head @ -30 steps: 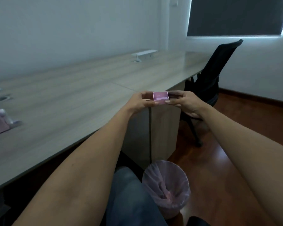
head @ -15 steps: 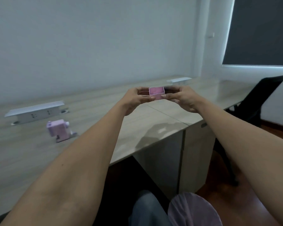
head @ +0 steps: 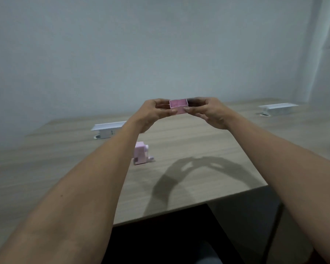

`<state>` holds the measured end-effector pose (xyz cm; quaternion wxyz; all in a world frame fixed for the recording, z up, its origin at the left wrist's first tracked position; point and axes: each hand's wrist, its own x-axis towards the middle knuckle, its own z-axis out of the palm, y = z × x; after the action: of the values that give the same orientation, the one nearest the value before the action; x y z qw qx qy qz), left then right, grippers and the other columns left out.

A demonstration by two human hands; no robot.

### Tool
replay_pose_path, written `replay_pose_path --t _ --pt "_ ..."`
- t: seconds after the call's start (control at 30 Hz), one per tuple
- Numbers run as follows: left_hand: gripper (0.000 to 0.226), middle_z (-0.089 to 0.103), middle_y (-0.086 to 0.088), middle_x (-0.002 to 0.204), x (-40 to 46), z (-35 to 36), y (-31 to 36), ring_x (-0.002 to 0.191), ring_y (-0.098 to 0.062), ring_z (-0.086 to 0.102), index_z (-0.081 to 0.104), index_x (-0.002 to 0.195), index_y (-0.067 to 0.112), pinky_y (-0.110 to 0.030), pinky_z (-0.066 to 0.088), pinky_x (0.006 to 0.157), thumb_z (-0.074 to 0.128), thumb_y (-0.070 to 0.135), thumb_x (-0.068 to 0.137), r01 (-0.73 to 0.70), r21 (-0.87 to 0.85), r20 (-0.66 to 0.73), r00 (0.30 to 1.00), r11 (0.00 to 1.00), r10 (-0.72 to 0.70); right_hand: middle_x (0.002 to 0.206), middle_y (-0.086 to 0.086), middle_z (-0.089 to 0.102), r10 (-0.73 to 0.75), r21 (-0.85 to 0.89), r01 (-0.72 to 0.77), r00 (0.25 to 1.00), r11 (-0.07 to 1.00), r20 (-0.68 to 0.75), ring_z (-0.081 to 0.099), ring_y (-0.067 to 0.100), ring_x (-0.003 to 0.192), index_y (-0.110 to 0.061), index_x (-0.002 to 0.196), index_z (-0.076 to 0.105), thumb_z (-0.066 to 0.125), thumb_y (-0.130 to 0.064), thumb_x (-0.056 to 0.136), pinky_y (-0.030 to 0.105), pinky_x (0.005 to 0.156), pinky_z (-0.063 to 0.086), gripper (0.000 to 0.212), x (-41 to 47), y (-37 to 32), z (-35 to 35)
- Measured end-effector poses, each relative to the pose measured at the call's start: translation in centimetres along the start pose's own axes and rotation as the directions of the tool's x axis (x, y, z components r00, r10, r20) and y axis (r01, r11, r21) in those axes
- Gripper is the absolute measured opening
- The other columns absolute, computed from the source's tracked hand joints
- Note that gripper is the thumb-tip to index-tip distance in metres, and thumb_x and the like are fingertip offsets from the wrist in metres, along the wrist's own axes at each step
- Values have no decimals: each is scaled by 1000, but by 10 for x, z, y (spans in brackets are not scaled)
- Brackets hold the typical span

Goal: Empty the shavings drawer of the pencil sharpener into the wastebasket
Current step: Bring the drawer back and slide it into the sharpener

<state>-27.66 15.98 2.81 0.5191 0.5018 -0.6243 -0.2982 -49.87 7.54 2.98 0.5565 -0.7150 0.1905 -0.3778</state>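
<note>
A small pink shavings drawer (head: 178,107) is held upright in the air above the desk, its open side up. My left hand (head: 154,113) pinches its left end and my right hand (head: 208,111) pinches its right end. The pink pencil sharpener (head: 141,155) stands on the wooden desk (head: 189,149) below and left of the drawer, partly hidden by my left forearm. The wastebasket is out of view.
Two white socket boxes sit at the back of the desk, one on the left (head: 108,129) and one at far right (head: 277,109). A pale wall rises behind. The desk's front edge runs across the lower middle, with dark space beneath it.
The view has swung left and up from the wastebasket and chair to the desk. Both hands have carried the drawer over the desk, and the sharpener now lies under my left forearm.
</note>
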Motion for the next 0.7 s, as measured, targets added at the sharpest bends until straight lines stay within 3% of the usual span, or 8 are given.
replay_pose_path --t 0.33,0.47,0.6,0.7 --pt "48 75 -4 122 -50 -98 -29 116 -13 70 68 131 10 -16 52 91 80 20 85 101 86 -175 981 991 -85 128 11 72 35 57 -45 985 997 168 69 16 117 3 133 63 74 -2 88 25 101 52 46 67 35 99" --pt "50 74 -7 124 -67 -126 -46 114 -15 70 66 132 7 -24 51 100 79 19 86 130 76 -252 962 989 -107 131 13 70 68 76 -82 983 994 172 69 18 118 6 136 58 76 -2 86 28 104 51 54 84 56 124" --pt "45 75 -2 117 -88 -154 -68 93 -1 71 67 130 7 -11 53 78 78 15 87 162 69 -317 939 984 -132 129 10 70 104 5 -106 980 994 169 70 16 117 4 135 59 79 -5 84 30 107 50 56 95 85 135" --pt "46 75 -5 116 -108 -169 -90 91 0 72 66 131 3 -10 54 80 77 11 87 200 49 -356 919 979 -170 129 6 71 131 -96 -115 974 989 183 67 13 119 0 135 62 82 -12 82 28 106 48 57 96 105 139"
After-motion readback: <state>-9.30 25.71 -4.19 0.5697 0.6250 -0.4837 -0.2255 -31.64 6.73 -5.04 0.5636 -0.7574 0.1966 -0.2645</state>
